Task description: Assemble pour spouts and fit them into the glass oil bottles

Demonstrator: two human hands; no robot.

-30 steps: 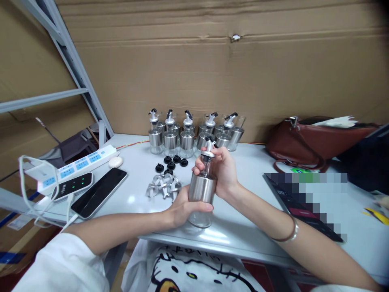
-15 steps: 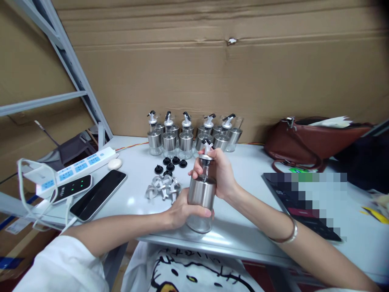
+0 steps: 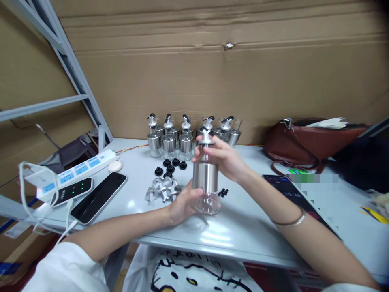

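Observation:
I hold one steel-sleeved glass oil bottle (image 3: 206,182) upright above the white table (image 3: 237,227). My left hand (image 3: 182,205) wraps its glass base from the left. My right hand (image 3: 220,156) is closed around the neck and the spout cap (image 3: 205,136) on top. Behind the bottle stands a row of several matching bottles with spout caps (image 3: 188,136) against the cardboard wall. Loose metal spout caps (image 3: 162,188) and black rubber stoppers (image 3: 170,166) lie to the left of the held bottle. A few small black parts (image 3: 223,192) lie just right of it.
A white power strip (image 3: 75,168), a power bank (image 3: 71,190) and a dark phone (image 3: 99,196) lie at the table's left. A brown bag (image 3: 306,142) sits at the back right, another phone (image 3: 291,192) in front of it. A metal shelf frame (image 3: 69,69) rises at left.
The bottle has been lifted and carried slightly away from me. My right hand has shifted onto the cap's top, and the small black parts on the table have come into sight.

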